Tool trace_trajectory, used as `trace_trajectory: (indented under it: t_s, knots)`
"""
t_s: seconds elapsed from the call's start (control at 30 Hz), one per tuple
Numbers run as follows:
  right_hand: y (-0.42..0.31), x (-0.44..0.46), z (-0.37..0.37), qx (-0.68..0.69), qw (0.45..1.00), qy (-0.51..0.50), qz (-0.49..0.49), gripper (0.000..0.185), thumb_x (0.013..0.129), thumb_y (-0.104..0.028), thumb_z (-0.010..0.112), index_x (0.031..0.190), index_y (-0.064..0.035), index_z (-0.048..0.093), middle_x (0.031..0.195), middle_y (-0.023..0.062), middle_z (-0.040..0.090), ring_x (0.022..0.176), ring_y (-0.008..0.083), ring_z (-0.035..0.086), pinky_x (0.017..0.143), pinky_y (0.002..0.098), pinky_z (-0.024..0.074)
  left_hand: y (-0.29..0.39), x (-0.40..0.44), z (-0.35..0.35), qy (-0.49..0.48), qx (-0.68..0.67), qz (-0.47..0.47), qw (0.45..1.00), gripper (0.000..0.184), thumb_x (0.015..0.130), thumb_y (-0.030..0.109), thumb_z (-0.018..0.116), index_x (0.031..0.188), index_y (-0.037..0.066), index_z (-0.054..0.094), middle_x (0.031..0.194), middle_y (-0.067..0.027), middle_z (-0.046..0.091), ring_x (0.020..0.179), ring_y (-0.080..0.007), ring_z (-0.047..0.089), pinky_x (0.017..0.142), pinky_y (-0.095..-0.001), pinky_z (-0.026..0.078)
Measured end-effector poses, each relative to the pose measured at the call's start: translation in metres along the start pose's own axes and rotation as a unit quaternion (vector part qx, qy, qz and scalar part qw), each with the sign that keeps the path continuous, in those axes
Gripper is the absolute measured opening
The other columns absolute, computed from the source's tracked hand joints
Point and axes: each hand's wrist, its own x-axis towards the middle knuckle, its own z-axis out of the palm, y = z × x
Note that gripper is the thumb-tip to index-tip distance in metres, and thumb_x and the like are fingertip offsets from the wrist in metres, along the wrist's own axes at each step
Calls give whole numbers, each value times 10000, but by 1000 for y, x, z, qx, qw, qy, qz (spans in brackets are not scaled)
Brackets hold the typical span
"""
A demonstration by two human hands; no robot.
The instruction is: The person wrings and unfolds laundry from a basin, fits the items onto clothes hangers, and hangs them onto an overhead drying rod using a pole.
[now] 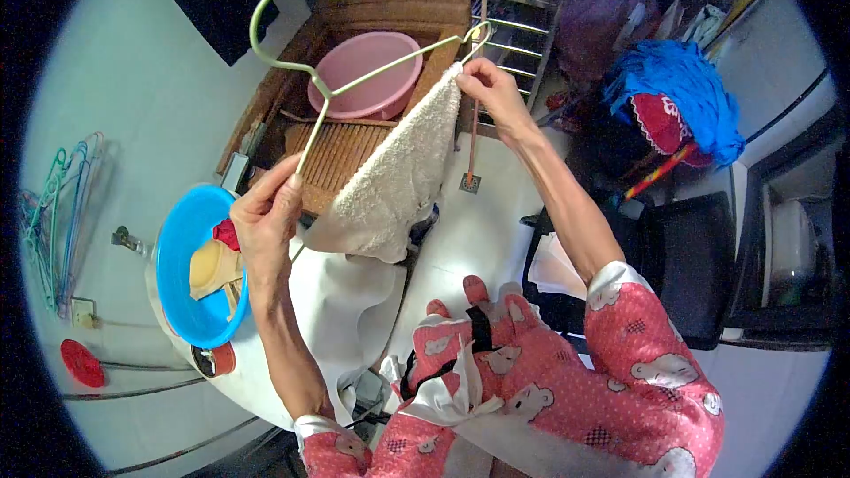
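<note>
A pale green clothes hanger is held up in front of me, its hook towards the upper left. My left hand is closed around the hanger's lower left end. From the hanger's far right end a white terry towel slants down to the left, its lower part close to my left hand. My right hand pinches the towel's top corner just under the hanger's looped end. Whether the towel is hooked onto the hanger there, I cannot tell.
A pink basin sits in a brown washboard sink. Left of me, a blue basin with cloth items stands on a white surface. Several hangers hang on the left wall. A blue mop-like bundle is at the right.
</note>
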Motion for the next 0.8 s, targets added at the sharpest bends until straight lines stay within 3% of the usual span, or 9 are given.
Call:
trace_trajectory:
  t_s: [0.07, 0.23, 0.33, 0.37, 0.47, 0.5, 0.6, 0.7, 0.8]
  knots:
    - [0, 3, 2, 17, 1000, -6, -7, 132, 827, -174, 608, 814, -48, 568, 766, -18, 543, 743, 79, 488, 694, 222, 398, 0, -1, -1, 15, 2, 9, 1000, 243, 834, 105, 609, 1065, 33, 634, 615, 72, 474, 492, -5, 347, 417, -170, 232]
    - [-14, 0, 21, 82, 996, -15, -25, 166, 873, -170, 555, 988, -54, 526, 890, 28, 592, 853, 91, 541, 793, 241, 423, 0, -7, -8, 59, 8, 3, 998, 233, 843, 115, 597, 1049, 11, 634, 643, 88, 489, 516, 1, 339, 448, -165, 229]
    - [-9, 8, 31, 132, 989, -62, 20, 174, 841, -136, 594, 970, -27, 549, 858, 39, 596, 819, 93, 540, 751, 242, 435, 1, -8, -9, 66, 4, -7, 998, 230, 845, 111, 590, 1047, 10, 633, 638, 88, 482, 508, 0, 333, 441, -168, 226]
    - [-5, 11, 34, 80, 994, -78, -2, 190, 825, -131, 610, 980, -33, 557, 840, 30, 581, 785, 89, 524, 711, 234, 430, 2, -9, -9, 68, 2, -11, 998, 229, 845, 110, 588, 1046, 10, 633, 635, 88, 479, 505, 0, 330, 438, -169, 225]
    - [-3, 12, 43, 4, 999, -40, -34, 206, 805, -142, 632, 969, -40, 559, 802, 10, 549, 736, 91, 500, 679, 232, 420, 5, -13, -10, 84, 16, -11, 996, 225, 845, 110, 586, 1041, 13, 636, 615, 88, 462, 494, -1, 320, 429, -173, 219]
    - [-4, 15, 47, -6, 999, 29, -19, 231, 788, -153, 653, 968, -43, 557, 781, -4, 519, 712, 91, 483, 676, 225, 414, 5, -14, -12, 84, 10, -17, 996, 228, 842, 106, 594, 1049, 20, 635, 618, 83, 470, 495, -1, 331, 424, -167, 223]
    - [-8, 18, 55, 113, 986, 109, -56, 203, 791, -146, 648, 936, -32, 562, 764, 1, 520, 694, 90, 480, 648, 206, 409, 4, -17, -18, 83, -9, -22, 996, 236, 837, 95, 609, 1063, 33, 633, 621, 72, 481, 498, 0, 351, 416, -156, 230]
    - [-7, 13, 54, 24, 999, -19, -29, 152, 814, -154, 613, 878, -22, 575, 736, 6, 536, 681, 80, 484, 635, 211, 409, 3, -20, -19, 77, -14, -10, 997, 232, 840, 82, 605, 1065, 30, 630, 610, 77, 468, 492, 3, 342, 415, -153, 231]
    - [-9, 6, 51, -17, 999, 8, -27, 131, 858, -164, 558, 872, -35, 569, 766, -28, 512, 706, 57, 458, 650, 200, 384, 3, -23, -20, 87, -27, -19, 996, 233, 839, 86, 607, 1065, 33, 631, 609, 81, 462, 487, 6, 338, 409, -152, 225]
